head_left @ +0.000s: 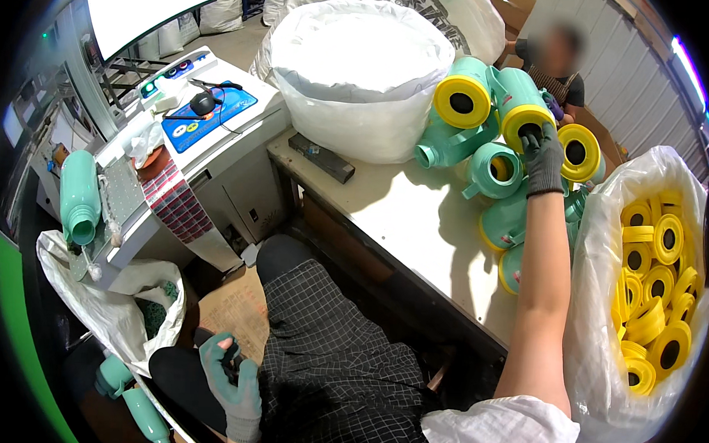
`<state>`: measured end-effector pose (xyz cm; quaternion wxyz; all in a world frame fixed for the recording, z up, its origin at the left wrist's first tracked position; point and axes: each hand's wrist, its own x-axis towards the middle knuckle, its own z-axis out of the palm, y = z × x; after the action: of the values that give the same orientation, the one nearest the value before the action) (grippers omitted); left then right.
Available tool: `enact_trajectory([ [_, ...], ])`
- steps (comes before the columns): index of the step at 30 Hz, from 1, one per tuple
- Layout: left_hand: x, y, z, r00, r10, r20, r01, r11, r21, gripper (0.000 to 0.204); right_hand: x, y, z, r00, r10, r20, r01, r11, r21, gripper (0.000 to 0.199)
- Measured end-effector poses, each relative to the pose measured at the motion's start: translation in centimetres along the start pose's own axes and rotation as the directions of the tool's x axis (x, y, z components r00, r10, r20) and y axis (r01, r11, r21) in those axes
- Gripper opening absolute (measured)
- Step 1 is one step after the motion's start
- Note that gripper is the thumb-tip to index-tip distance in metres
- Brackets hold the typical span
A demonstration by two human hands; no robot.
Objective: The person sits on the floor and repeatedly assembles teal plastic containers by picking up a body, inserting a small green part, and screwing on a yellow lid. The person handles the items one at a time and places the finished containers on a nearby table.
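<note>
My right hand [542, 158], in a dark grey glove, reaches out over the table to a pile of teal plastic jugs. Its fingers hook over the yellow base ring of one teal jug [510, 88], which lies on top with its base toward me. Beside it are another jug [471, 70] with a yellow base and an open-mouthed jug [495, 170]. Low over my lap, my left hand [235, 393], in a grey-green glove, is curled around something small and dark that I cannot make out.
A clear bag [588, 339] of yellow rings [645, 321] stands at the right. A white lined tub [350, 112] and a dark metal bar [321, 158] are farther back. At the left, a teal bottle body [80, 192] lies by a machine. Another person [561, 61] is behind the pile.
</note>
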<state>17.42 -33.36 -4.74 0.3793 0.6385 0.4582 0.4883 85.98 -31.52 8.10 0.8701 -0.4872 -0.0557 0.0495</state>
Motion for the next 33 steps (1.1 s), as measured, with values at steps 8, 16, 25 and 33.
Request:
enact_trajectory([
  [8, 0.1, -1.6, 0.4, 0.991, -0.128, 0.031, 0.128, 0.992, -0.001, 0.037, -16.2, 5.2, -3.8, 0.450, -0.266, 0.852, 0.841, -0.194, -0.505, 0.071],
  [16, 1.0, -1.3, 1.4, 0.992, -0.098, 0.080, 0.099, 0.995, -0.014, 0.030, -16.3, 6.7, -6.3, 0.336, -0.171, 0.926, 0.836, -0.398, -0.377, 0.065],
  [25, 0.4, -2.4, 1.3, 0.985, -0.160, 0.062, 0.161, 0.987, -0.013, 0.022, -15.6, 6.7, -4.5, 0.375, -0.321, 0.869, 0.855, -0.242, -0.459, 0.070],
  [33, 0.4, -2.5, 2.1, 0.986, -0.161, 0.039, 0.162, 0.986, -0.022, 0.021, -9.4, 3.9, -2.0, 0.534, -0.494, 0.686, 0.839, 0.210, -0.502, 0.069],
])
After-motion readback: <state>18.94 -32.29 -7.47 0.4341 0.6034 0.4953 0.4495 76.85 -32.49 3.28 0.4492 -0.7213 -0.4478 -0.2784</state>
